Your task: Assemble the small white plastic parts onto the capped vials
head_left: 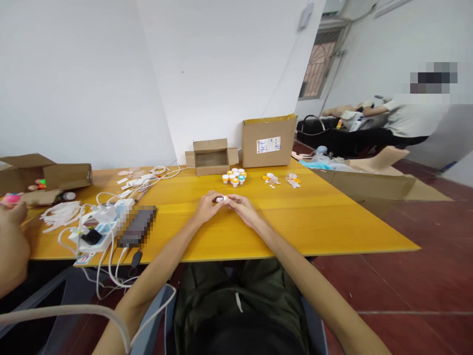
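Tabletop: a yellow wooden table (pixel 303 227) stands in front of me against a white wall (pixel 221 74), red floor (pixel 388 291) to its right.
Held piece: a small white piece (pixel 220 199) sits between my two hands over the middle of the table, partly hidden by my fingers.
Left: my left hand (pixel 207 206) is curled, its fingertips gripping the piece.
Right: my right hand (pixel 244 209) pinches the piece's other side.
Capped pots: just beyond my hands, a cluster of little white pots (pixel 235 182) with orange, white and blue tops.
Loose parts: two small heaps of orange, white and clear parts (pixel 271 178) lie right of them.
Cartons: behind the pots, an open cardboard box (pixel 212 170) beside a taller labelled carton (pixel 254 143).
Leftward: a power strip (pixel 111 229) with white cables, then a co-worker's hand (pixel 13 217).
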A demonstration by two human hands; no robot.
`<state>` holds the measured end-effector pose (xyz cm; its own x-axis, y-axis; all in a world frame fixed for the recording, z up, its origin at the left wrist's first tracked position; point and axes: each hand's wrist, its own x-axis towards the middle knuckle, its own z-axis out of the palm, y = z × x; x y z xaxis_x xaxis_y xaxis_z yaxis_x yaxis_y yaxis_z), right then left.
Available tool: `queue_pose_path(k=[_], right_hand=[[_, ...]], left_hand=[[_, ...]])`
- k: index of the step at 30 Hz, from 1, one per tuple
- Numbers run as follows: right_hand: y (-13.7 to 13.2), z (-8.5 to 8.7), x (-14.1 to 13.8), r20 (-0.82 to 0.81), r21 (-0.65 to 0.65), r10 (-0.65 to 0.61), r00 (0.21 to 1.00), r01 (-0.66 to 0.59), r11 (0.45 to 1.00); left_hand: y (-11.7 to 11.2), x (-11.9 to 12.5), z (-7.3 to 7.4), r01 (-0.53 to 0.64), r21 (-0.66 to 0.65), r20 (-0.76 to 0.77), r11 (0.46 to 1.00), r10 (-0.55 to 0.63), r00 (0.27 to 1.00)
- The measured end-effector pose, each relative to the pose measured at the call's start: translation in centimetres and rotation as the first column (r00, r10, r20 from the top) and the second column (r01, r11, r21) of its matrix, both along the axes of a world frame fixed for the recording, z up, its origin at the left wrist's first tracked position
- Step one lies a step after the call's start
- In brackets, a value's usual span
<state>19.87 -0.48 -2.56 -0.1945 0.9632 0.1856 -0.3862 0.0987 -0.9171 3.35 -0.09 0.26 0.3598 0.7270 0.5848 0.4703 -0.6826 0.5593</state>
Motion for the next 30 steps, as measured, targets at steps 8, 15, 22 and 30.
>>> queue_pose_path(k=[8,15,22,30], right_hand=[[0.01,0.13,0.11,0.009,0.016,0.018,1.0,-0.019,1.0],[0.0,0.12,0.05,0.01,0.026,0.022,1.0,-0.022,0.999],[-0.02,0.15,0.17,0.022,0.029,0.026,0.999,-0.027,0.999],[0.05,0.23,0.19,0.027,-0.004,0.025,0.999,-0.025,1.0]], left_hand=[[0.0,0.02,-0.44,0.066,0.055,-0.004,0.996,-0.066,0.998],[0.28,-0.2,-0.56,0.086,0.033,-0.017,0.996,-0.086,0.996],[0.32,-0.23,-0.6,0.077,0.037,-0.015,0.996,-0.076,0.997],[0.44,-0.42,-0.79,0.113,0.073,-0.028,0.991,-0.111,0.993]])
